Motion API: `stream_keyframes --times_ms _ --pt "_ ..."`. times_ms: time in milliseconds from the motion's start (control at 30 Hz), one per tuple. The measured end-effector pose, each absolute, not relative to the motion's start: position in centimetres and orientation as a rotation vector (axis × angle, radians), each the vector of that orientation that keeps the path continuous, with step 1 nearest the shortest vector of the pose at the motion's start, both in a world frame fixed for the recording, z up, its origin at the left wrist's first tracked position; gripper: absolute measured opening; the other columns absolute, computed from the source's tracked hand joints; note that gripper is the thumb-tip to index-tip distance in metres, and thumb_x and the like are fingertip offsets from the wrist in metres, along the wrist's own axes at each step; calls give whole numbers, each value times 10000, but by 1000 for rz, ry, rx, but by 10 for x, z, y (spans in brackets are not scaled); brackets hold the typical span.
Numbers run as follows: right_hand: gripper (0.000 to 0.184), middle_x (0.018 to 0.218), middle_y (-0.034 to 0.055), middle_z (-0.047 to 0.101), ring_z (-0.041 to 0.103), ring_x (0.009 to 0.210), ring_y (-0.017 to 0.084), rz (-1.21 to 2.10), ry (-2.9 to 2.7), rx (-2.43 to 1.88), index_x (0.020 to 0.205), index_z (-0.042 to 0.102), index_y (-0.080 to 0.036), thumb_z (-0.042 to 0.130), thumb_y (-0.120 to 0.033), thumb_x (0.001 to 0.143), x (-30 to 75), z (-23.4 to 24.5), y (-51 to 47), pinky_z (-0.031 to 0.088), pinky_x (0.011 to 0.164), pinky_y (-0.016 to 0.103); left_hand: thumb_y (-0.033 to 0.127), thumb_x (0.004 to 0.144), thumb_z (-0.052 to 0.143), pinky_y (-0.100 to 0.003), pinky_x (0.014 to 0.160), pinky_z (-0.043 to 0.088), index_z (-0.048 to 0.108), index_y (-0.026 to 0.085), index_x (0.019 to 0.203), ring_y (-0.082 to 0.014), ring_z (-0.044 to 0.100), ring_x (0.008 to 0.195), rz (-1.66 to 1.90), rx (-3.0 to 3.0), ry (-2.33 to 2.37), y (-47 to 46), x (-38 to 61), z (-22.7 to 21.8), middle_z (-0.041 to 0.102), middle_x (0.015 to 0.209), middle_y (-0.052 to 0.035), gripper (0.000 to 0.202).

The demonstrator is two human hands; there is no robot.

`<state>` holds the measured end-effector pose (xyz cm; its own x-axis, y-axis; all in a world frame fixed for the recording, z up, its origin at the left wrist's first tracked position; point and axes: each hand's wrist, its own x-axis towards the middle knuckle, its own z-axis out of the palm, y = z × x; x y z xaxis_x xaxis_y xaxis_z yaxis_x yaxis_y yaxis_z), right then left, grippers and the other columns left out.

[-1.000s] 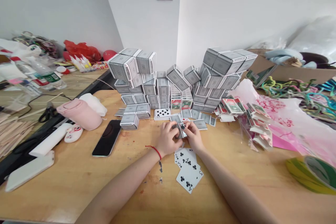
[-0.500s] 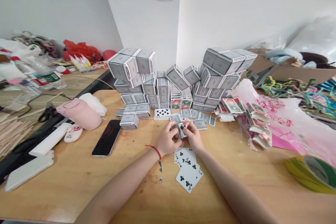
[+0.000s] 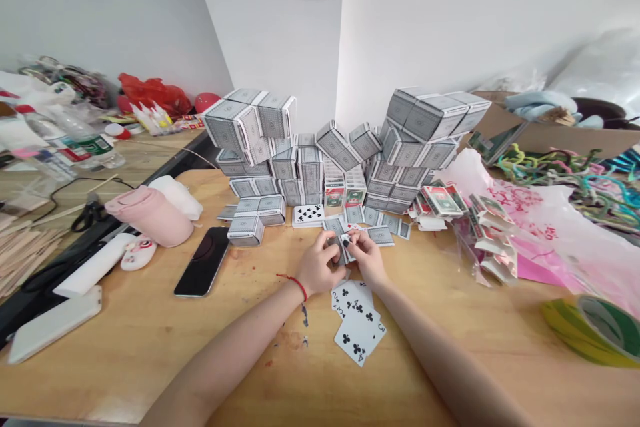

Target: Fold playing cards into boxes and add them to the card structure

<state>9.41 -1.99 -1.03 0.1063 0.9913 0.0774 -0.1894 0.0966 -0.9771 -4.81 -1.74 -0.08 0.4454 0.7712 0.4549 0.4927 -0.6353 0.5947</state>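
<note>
Both hands meet at the middle of the table around a few grey-backed playing cards (image 3: 343, 255). My left hand (image 3: 321, 263), with a red string at the wrist, is closed on the cards from the left. From the right, my right hand (image 3: 366, 256) pinches them, fingers together at their edge. Just below lie several face-up club cards (image 3: 361, 330). Beyond the hands are loose face-down cards (image 3: 381, 235) and a face-up spade card (image 3: 309, 215). Behind stand blocks made of cards, stacked into a left pile (image 3: 250, 127) and a right pile (image 3: 425, 120).
On the left lie a black phone (image 3: 202, 261), a pink bottle (image 3: 150, 215) and a white power bank (image 3: 56, 325). To the right are empty card boxes (image 3: 493, 233), a plastic bag (image 3: 540, 213) and a roll of yellow-green tape (image 3: 595, 330). A wall rises behind the stacks.
Almost nothing differs. Both hands stay on the cards in the same place, with only a slight shift of the fingers and of the view.
</note>
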Motion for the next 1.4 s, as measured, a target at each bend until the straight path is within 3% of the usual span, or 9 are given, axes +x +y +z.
stream_keyframes --times_ms 433,567,733,900,1033,1200,1300,1400 --pt "247 925 35 524 517 845 195 1164 -1116 -1035 622 507 -202 634 -411 659 96 -16 -19 434 709 303 151 621 549 -265 617 437 436 156 561 -94 492 631 973 2376 1086 -16 -47 -1 451 1009 -70 128" --pt "276 912 11 559 559 707 164 1369 -995 -951 762 483 -235 663 -401 636 94 -14 -20 456 571 277 142 621 542 -261 622 435 436 151 541 -86 492 627 985 2391 1093 -14 -48 -3 459 1084 -71 133" --pt "495 856 7 602 594 653 165 1576 -873 -911 1038 461 -276 691 -375 611 95 -8 -22 474 555 288 150 642 536 -280 654 450 484 146 558 -100 521 662 983 2419 1076 -13 -50 -5 463 1159 -71 98" --pt "485 837 8 625 607 630 168 1675 -920 -960 1077 480 -273 660 -401 646 95 -9 -22 474 519 280 141 641 539 -304 702 462 508 149 593 -141 549 761 959 2405 1055 -14 -50 -4 467 1177 -70 58" --pt "496 872 19 622 613 685 176 1537 -919 -1004 1088 465 -264 656 -391 648 93 -9 -22 500 585 312 126 653 521 -296 669 460 482 150 601 -116 523 702 955 2269 1040 -15 -48 0 444 1174 -80 69" --pt "567 1024 48 584 555 961 211 979 -1071 -1106 1143 412 -269 671 -313 641 93 -6 -23 444 831 385 110 631 524 -304 672 461 508 148 679 -118 500 715 995 1930 967 -12 -52 5 414 1145 -93 64" --pt "586 1063 63 567 535 998 209 842 -1159 -1069 1165 371 -271 661 -272 656 92 -4 -25 386 907 417 199 695 506 -312 735 460 503 151 701 -139 509 783 991 1545 874 -3 -53 2 518 929 -45 49" --pt "593 1103 71 543 533 1000 208 859 -1254 -1020 1165 355 -272 659 -248 657 90 -4 -26 386 912 418 338 770 484 -318 740 462 535 149 842 -142 544 769 915 1093 739 6 -54 -2 572 841 -38 208"
